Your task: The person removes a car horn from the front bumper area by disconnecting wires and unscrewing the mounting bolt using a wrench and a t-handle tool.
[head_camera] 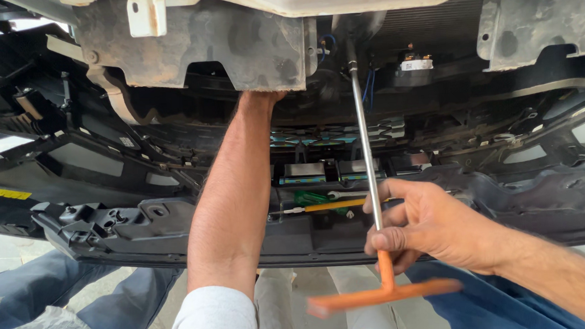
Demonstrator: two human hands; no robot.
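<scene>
A: What are the hands doing?

B: The right hand (pixel 429 227) is clamped on the wrench (pixel 367 160), a long T-handle tool. Thumb and fingers pinch the steel shaft right where it meets the orange grip, and the orange crossbar (pixel 386 296) sits just below the hand, blurred.

A: And the left one?

B: I cannot tell. The left arm (pixel 231 201) runs up beside the wrench and the hand itself vanishes behind a dusty panel (pixel 233 44), so its grip is hidden.

A: Which way does the wrench point?

B: Its long axis is nearly upright, leaning slightly left toward the top. The handle end is nearest the camera, low; the working end points up and away into the dark gap right of that panel, where it meets something I cannot make out.

A: What lies around the wrench?

B: Behind its lower shaft, a black bumper (pixel 129 226) spans the view. On the bumper's ledge, just left of the shaft, lie a green-handled tool (pixel 314 198) and a yellow-handled screwdriver (pixel 331 205), both roughly level, crossing the wrench's line. Blue wires (pixel 368 87) hang just right of the upper shaft. Below the crossbar, legs in blue jeans (pixel 494 311).
</scene>
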